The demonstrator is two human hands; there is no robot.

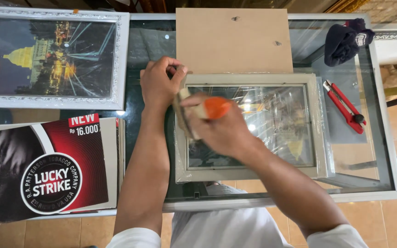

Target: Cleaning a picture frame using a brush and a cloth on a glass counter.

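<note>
Centrally, a grey picture frame (249, 172) wrapped in clear plastic film lies flat on the glass surface (382, 151), its top edge just below a brown backing board (233, 41). The right hand (219, 126) hovers over the frame's left part, its fingers closed around a tool with an orange end (217, 108); the motion blur hides what kind of tool it is. The left hand (159, 85) rests at the frame's upper left corner, fingers curled onto the edge there; whether they pinch the film cannot be told.

To the right of the frame lies a red utility knife (345, 106), and beyond it, near the far right corner, a dark bundled cloth (345, 40). At far left sits a silver ornate frame (51, 57) holding a night photo of a domed building. Nearer, at lower left, a flat rectangular red, black and white sign (42, 170) with a round white-ringed emblem lies over the surface's edge.
</note>
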